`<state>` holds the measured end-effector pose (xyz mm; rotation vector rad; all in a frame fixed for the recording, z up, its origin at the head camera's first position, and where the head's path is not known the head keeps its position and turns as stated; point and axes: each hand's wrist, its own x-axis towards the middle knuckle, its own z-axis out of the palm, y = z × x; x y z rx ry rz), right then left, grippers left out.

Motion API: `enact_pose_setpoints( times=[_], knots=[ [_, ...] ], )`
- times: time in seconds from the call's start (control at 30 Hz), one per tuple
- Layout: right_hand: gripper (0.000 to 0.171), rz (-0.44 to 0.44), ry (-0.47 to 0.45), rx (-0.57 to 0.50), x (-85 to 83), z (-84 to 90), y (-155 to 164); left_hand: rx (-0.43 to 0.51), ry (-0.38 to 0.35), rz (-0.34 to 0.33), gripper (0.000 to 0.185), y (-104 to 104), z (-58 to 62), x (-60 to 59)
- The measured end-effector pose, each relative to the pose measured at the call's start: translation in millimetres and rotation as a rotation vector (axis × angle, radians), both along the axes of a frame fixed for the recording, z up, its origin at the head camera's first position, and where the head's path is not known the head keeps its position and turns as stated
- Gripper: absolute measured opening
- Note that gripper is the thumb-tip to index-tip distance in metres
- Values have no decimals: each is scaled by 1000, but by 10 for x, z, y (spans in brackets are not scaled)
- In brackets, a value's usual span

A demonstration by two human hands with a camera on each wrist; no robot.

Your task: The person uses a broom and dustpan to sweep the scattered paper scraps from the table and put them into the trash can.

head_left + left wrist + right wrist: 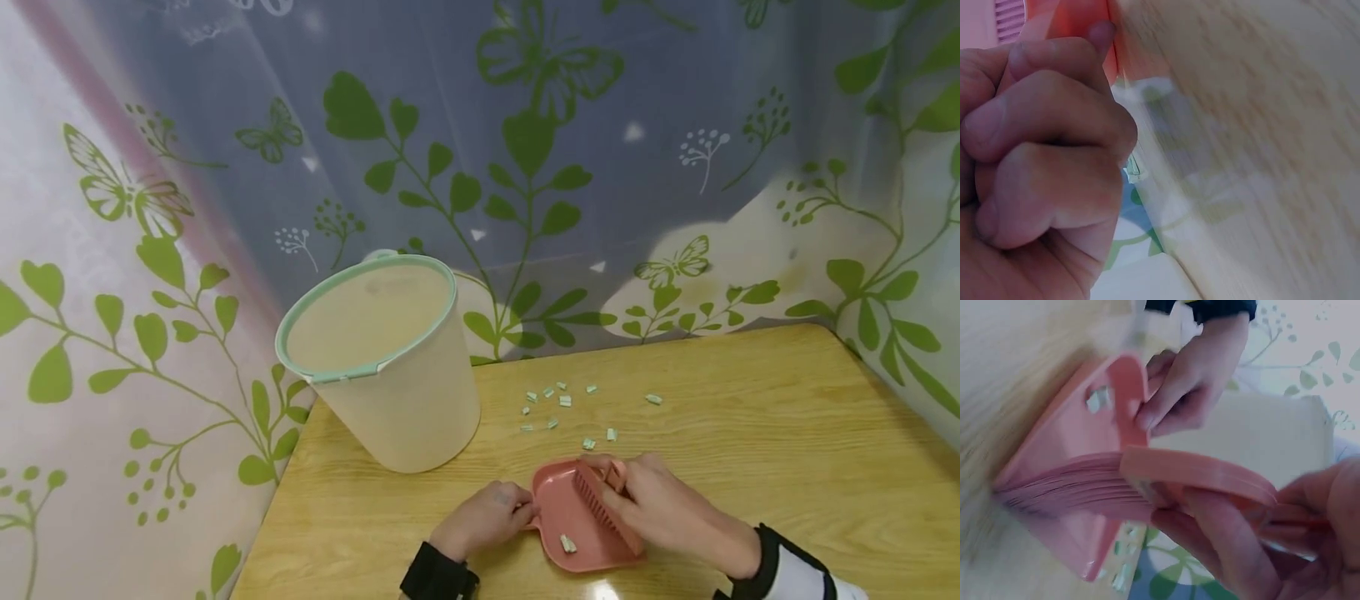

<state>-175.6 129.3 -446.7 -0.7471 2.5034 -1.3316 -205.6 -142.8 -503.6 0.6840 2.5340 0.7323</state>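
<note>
A pink dustpan [553,492] lies on the table near its front edge. My left hand [486,518] grips the dustpan's short handle at its left side, and its curled fingers [1054,119] fill much of the left wrist view. In my right hand [667,510] is a pink hand brush [611,515], its bristles [1079,484] resting in the pan. A small pale-green piece [567,543] sits inside the pan; it also shows in the right wrist view. Several similar scraps [565,401] are scattered on the wood beyond the pan.
A tall translucent bucket [420,400] with a green rim stands at the table's back left. Behind the wooden table [765,433] hangs a curtain [450,125] printed with leaves and butterflies. One scrap [654,399] lies apart on the right.
</note>
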Motion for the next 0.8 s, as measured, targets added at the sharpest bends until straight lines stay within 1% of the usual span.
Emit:
enact_pose_setpoints(
  times=[0.07, 0.1, 0.13, 0.17, 0.2, 0.23, 0.27, 0.3, 0.33, 0.37, 0.4, 0.47, 0.53, 0.6, 0.73, 0.8],
  knots=[
    [37, 30, -25, -42, -45, 53, 59, 3, -6, 5, 25, -5, 2, 4],
    [35, 32, -20, -57, -95, 84, 115, 2, -1, 5, 24, -7, 2, 7],
    [38, 20, -6, -57, -158, 116, 186, 2, 0, 5, 24, -9, 0, 9],
    [37, -2, 33, -38, -239, 144, 273, 2, 3, 5, 24, -11, 0, 10],
    [35, -40, 105, 4, -334, 160, 364, 3, 4, 6, 24, -12, 0, 11],
    [32, -83, 180, 70, -440, 166, 464, 1, 10, 4, 25, -14, 1, 10],
    [34, -125, 260, 140, -551, 160, 563, -2, 15, 4, 25, -16, 3, 9],
    [31, -159, 343, 208, -664, 138, 663, -3, 17, 5, 26, -17, 8, 7],
    [33, -185, 402, 274, -774, 99, 759, -3, 15, 9, 26, -22, 7, 7],
    [33, -198, 449, 322, -880, 48, 848, -5, 13, 13, 26, -25, 9, 9],
    [32, -201, 477, 352, -972, -12, 925, -8, 13, 15, 26, -30, 11, 10],
    [28, -185, 497, 381, -1087, -138, 1049, -12, 14, 18, 26, -35, 12, 14],
    [25, -175, 466, 379, -1087, -232, 1117, -13, 15, 17, 27, -40, 5, 16],
    [23, -171, 420, 372, -980, -262, 1126, -15, 26, 4, 28, -41, -4, 11],
    [24, -140, 293, 346, -639, -170, 1081, -18, 56, -33, 29, -35, -12, -16],
    [26, -122, 273, 334, -520, -111, 1065, -21, 63, -39, 29, -34, -4, -25]
  ],
)
